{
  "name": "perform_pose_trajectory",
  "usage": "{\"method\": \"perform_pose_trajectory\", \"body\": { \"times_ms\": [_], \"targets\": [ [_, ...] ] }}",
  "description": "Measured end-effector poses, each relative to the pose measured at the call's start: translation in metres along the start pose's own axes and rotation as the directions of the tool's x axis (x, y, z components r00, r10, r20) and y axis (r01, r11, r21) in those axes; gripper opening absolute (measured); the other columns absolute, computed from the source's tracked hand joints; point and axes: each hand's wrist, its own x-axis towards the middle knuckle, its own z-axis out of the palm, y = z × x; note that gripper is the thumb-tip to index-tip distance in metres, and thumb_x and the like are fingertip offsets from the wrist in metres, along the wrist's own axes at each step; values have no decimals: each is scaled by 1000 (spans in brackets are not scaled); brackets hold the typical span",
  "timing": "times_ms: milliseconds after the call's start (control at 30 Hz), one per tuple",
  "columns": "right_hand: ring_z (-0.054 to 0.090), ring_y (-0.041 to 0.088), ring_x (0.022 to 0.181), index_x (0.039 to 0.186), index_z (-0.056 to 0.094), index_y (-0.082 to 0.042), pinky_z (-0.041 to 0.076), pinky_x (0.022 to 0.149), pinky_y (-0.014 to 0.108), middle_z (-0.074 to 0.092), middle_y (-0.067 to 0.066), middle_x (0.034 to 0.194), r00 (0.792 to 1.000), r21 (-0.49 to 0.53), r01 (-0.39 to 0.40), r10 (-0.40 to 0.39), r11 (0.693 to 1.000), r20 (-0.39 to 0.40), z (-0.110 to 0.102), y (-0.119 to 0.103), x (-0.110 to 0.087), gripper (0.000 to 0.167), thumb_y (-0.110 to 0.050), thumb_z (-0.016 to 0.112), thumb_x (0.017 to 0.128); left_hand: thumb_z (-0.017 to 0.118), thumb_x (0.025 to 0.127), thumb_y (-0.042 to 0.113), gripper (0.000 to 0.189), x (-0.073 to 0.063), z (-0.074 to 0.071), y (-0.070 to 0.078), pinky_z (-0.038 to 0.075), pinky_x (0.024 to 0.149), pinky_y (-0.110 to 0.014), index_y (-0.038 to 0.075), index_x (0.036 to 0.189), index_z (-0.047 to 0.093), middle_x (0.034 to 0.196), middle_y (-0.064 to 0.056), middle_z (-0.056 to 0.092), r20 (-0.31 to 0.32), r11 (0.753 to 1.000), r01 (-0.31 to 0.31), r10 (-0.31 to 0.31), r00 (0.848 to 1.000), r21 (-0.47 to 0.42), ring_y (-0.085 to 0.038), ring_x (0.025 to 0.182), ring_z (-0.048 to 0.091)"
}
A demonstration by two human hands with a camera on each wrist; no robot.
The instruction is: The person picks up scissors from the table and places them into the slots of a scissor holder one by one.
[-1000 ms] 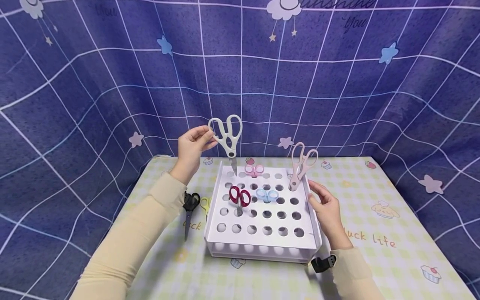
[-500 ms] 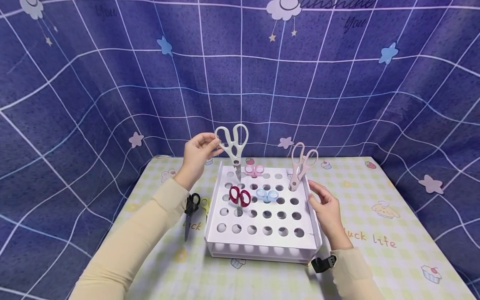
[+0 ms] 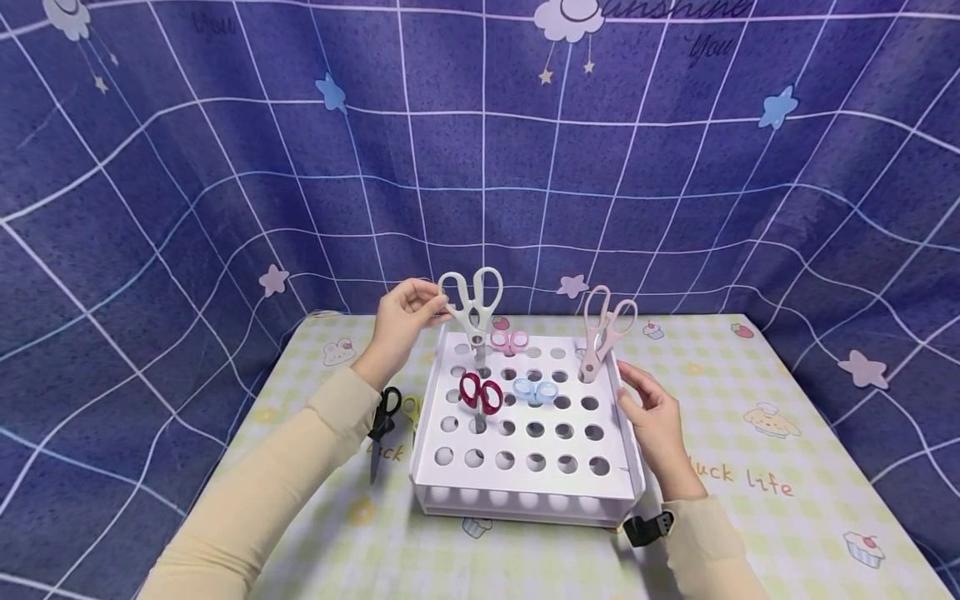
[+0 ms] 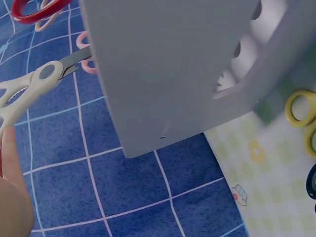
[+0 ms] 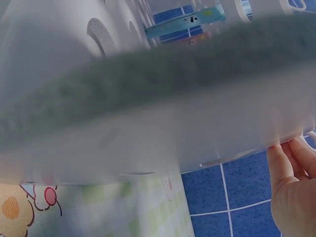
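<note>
My left hand pinches one handle loop of the white scissors. They stand upright, blades down, over the left rear part of the white rack with round holes. The blade tip is at a second-row hole; how far in it is, I cannot tell. In the left wrist view the blade of the white scissors passes behind the rack's side panel. On the rack's right side, my right hand touches the outer wall with extended fingers. In the right wrist view, fingertips meet the panel's edge.
Dark red scissors, light blue scissors, small pink scissors and large pale pink scissors stand in the rack. Left of it lie black scissors and yellow scissors on the checked tablecloth.
My left hand has lowered the white scissors and shifted them slightly right, bringing the blade tip down to the second row of holes. The right hand and the rack have stayed in place.
</note>
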Motion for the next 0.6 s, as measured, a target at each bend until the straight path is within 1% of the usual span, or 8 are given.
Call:
{"method": "perform_pose_trajectory", "body": {
  "times_ms": [200,500,600],
  "targets": [
    [55,-6,114,129,56,8,42,96,7,62,6,125,1000,7,0,0,1000,-4,0,1,0,39,9,56,90,65,87,-6,14,-3,-2,-7,59,77,-30,7,89,60,81,-1,66,16,999,1,-1,1000,43,-8,76,67],
    [55,-4,116,130,54,9,43,96,8,63,-3,122,1000,24,4,-4,1000,10,-2,4,1,40,7,56,91,64,88,-7,11,-8,-2,-14,59,77,-31,3,91,59,80,0,65,37,998,2,-4,999,55,-8,76,67],
    [55,-4,116,131,53,9,43,95,7,63,-1,124,1000,9,5,-5,1000,12,-2,4,1,40,5,56,91,64,88,-6,11,-10,-3,-16,59,78,-31,3,91,59,80,0,65,48,998,5,-8,999,59,-8,76,67]
  ]
}}
